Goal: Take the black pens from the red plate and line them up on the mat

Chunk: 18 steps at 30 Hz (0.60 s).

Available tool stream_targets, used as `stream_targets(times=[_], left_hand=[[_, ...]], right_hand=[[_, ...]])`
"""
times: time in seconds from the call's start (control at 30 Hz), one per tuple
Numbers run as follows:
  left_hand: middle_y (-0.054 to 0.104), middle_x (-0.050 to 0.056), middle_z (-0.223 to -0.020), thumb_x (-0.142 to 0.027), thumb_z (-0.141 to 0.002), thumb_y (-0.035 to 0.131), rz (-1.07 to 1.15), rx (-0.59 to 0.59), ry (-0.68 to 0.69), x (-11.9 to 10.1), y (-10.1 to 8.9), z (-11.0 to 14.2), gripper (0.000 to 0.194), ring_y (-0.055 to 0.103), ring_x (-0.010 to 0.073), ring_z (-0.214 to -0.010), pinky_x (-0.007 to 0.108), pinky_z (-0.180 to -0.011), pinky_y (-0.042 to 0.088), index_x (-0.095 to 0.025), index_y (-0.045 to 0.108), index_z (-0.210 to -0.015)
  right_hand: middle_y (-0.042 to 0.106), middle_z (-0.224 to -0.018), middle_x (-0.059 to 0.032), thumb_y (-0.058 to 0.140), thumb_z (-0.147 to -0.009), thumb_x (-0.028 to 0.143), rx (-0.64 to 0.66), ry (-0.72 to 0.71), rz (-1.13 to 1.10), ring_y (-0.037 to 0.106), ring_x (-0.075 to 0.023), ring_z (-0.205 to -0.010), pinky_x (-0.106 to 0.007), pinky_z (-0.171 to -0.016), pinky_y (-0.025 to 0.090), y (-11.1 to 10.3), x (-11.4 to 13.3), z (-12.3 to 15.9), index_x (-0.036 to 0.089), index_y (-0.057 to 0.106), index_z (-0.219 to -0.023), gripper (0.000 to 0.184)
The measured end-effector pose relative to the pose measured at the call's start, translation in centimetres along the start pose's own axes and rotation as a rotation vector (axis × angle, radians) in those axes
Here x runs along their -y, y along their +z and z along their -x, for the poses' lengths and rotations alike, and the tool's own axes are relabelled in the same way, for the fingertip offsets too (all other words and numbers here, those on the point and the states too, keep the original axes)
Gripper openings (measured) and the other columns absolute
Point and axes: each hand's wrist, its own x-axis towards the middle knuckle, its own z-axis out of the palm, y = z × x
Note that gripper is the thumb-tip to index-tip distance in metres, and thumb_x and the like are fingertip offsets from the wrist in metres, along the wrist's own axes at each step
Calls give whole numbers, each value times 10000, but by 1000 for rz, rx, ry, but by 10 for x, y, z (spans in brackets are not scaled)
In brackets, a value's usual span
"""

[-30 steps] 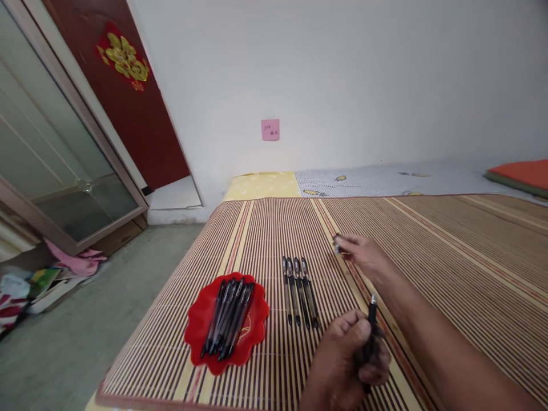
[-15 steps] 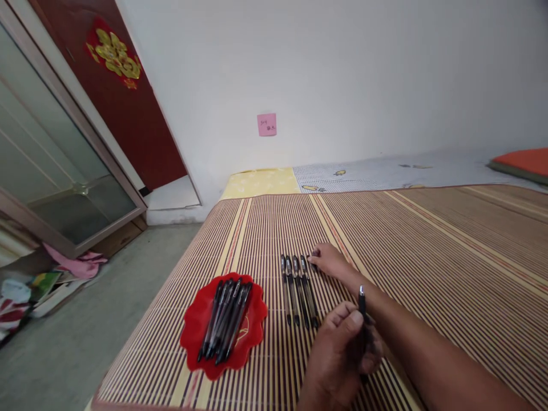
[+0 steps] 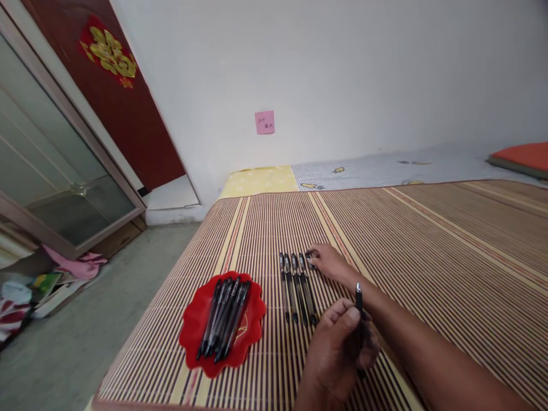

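My left hand (image 3: 336,342), at the bottom middle, is closed round a black pen (image 3: 358,297). The pen stands nearly upright with its silver tip bare at the top; the fist hides its lower part. Farther off, my right hand (image 3: 327,260) pinches a small dark piece that looks like a pen cap (image 3: 311,256), partly covered by the fingers. Beside that hand, several capped black pens (image 3: 294,288) lie in a row, caps pointing away. To the left, a red scalloped plate (image 3: 188,328) holds a bundle of similar pens (image 3: 225,319).
A striped bamboo mat (image 3: 257,228) covers the bed. Printed cloth (image 3: 342,171) lies along the wall, with an orange cushion (image 3: 522,158) at the far right. A pink note (image 3: 264,123) is stuck on the wall. Left are grey floor (image 3: 158,257) and a framed glass door (image 3: 60,154).
Both hands keep their hold and barely move. The whole view has shifted slightly, so things appear a little higher and farther left.
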Motion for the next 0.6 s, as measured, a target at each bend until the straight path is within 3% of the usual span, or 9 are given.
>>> stream_targets(times=[0.3,0.47,0.53,0.6], left_hand=[[570,-15,-624,-384,-728,834,23,-63,-1,-1,-2,-1,377,424,45,-395,192,-363,189,-165,539,-814],[635,11,-729,-375,-599,932,87,-305,51,-3,-3,-3,527,567,89,-547,165,-406,262,-170,537,-882],[631,1,-714,-376,-600,932,70,-345,98,-5,-3,-4,530,567,91,-563,163,-423,281,-179,527,-878],[609,-13,-674,-390,-653,900,9,-333,146,-7,-4,-4,476,521,73,-534,162,-433,285,-179,524,-854]], right_hand=[[690,-778,-66,658,-796,119,-36,-11,-73,622,-199,-733,-306,-689,440,3,0,-1,110,728,-965,184],[690,-799,-60,583,-853,209,-121,28,-191,638,-183,-685,-303,-667,484,-11,-1,10,124,704,-1025,226],[688,-791,-49,586,-868,307,-150,56,-358,641,-172,-666,-294,-642,497,-23,1,27,144,697,-985,229],[686,-786,-42,669,-819,446,-163,93,-665,634,-165,-661,-283,-612,495,-35,6,51,165,694,-925,301]])
